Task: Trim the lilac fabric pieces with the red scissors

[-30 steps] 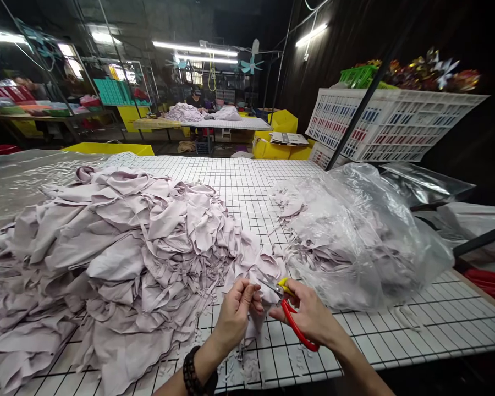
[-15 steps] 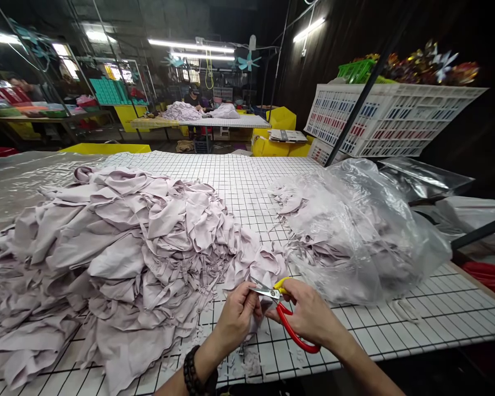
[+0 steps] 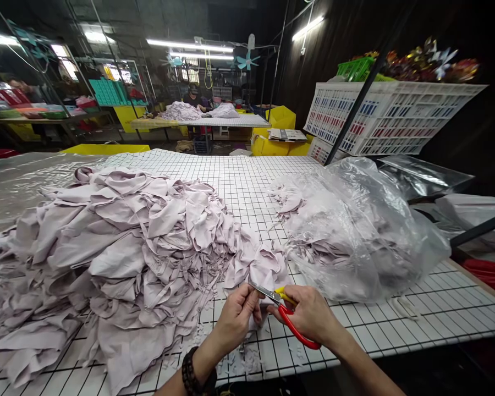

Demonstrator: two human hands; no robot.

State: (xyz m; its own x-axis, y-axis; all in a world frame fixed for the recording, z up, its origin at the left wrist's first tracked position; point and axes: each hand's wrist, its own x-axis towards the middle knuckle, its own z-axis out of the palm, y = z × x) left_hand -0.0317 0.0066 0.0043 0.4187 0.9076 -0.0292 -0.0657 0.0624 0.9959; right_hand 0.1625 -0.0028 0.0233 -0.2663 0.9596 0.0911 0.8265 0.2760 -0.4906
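Observation:
My right hand (image 3: pixel 309 311) grips a pair of scissors (image 3: pixel 296 324) with one red and one yellow handle. Their blades are closed, and the tips lie at the fingertips of my left hand (image 3: pixel 238 312). That hand pinches the pale pinkish fabric piece (image 3: pixel 267 268), which spreads on the table just beyond my fingers. Exactly which part of the cloth sits between the blades is too small to tell. A large heap of the same fabric (image 3: pixel 119 242) rises to the left. Small cloth scraps (image 3: pixel 247 360) are scattered beneath my hands.
A clear plastic bag (image 3: pixel 367 236) full of similar fabric rests on the gridded table (image 3: pixel 247 181) at right. Behind it stand a dark slanted pole (image 3: pixel 358 102) and white crates (image 3: pixel 396 118). Farther back, a person (image 3: pixel 193 96) sits at another table.
The scissor blades have gone from parted to closed, and the handles have come together. Both hands stay in nearly the same place.

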